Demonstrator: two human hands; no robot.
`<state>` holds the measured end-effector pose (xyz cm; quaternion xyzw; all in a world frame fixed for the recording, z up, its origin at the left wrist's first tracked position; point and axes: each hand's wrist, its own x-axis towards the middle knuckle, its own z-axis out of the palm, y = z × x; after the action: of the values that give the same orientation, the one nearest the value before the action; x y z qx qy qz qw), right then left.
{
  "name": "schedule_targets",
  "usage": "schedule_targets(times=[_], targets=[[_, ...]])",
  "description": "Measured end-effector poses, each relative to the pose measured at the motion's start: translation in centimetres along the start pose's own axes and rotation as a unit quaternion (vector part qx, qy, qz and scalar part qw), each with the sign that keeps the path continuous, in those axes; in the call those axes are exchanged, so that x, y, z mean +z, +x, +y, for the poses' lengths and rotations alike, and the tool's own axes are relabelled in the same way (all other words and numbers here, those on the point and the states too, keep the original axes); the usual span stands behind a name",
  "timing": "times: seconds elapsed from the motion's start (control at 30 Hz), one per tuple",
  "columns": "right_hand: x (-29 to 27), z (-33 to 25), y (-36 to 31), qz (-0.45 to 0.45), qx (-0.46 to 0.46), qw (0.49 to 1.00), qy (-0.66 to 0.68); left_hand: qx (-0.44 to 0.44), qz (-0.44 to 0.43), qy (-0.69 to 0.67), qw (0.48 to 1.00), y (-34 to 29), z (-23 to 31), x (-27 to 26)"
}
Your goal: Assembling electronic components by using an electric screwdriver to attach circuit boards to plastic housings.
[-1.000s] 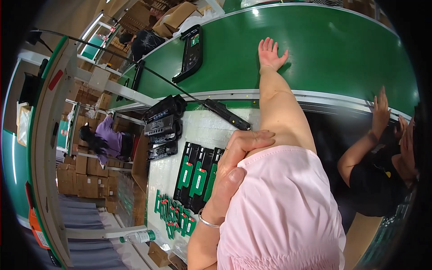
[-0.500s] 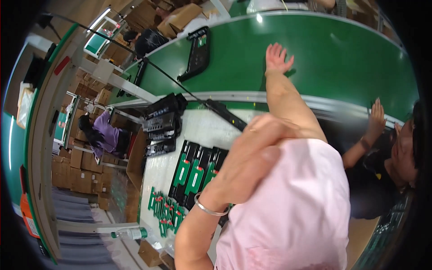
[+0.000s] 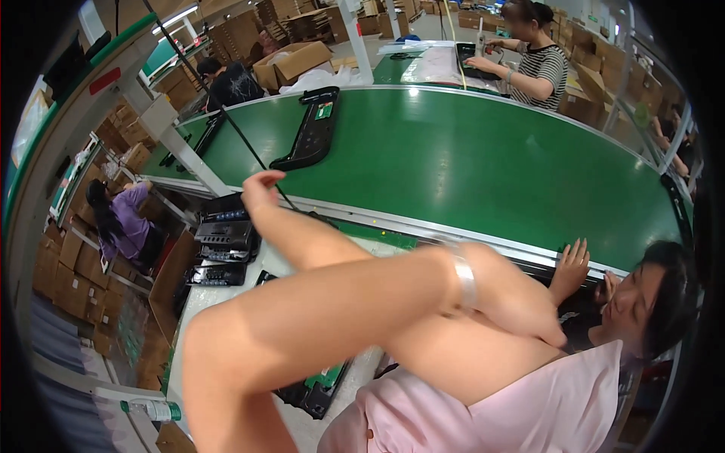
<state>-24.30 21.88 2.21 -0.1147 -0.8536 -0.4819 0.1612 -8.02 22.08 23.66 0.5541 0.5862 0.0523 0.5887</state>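
My bare arms cross in front of me. My right hand [image 3: 263,186] reaches left to the near edge of the green conveyor belt [image 3: 453,158], its fingers loosely bent and apart with nothing in them. Just beyond it on the belt lies a curved black plastic housing [image 3: 316,136] with a small green circuit board. Stacked black housings [image 3: 225,240] sit below that hand. My left hand [image 3: 506,291], below a silver bracelet [image 3: 462,275], bends over my right upper arm by the pink sleeve [image 3: 513,408]; its fingers are mostly hidden.
Beside me on the right sits a person [image 3: 642,302], one hand on the belt's edge. Across the belt, a person in a striped shirt [image 3: 540,72] works at a table. A black housing with a green board [image 3: 321,385] shows under my arm. A plastic bottle [image 3: 155,410] lies lower left.
My right arm has swung left from over the belt to beside the stacked housings. My left hand has moved right along my right arm. The view has shifted, showing more across the belt.
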Motion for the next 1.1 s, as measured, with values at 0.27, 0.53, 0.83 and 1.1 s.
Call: schedule_targets(times=[0.27,0.53,0.83,1.1], targets=[[8.5,6.1,-2.7,0.282,-0.119,0.898,0.316,0.035,0.283,-0.096,0.954,-5.7,-5.6,6.1],[3.5,-10.6,5.1,0.362,-0.337,0.768,0.407,0.052,0.083,-0.134,0.986,-2.8,-4.8,5.5],[3.7,-18.3,16.8,0.364,-0.383,0.604,0.597,-0.098,0.157,-0.095,0.978,-7.4,-5.6,5.0],[1.8,-20.0,17.3,0.426,-0.241,0.649,0.582,-0.287,0.161,-0.172,0.928,-11.0,-6.5,4.8]])
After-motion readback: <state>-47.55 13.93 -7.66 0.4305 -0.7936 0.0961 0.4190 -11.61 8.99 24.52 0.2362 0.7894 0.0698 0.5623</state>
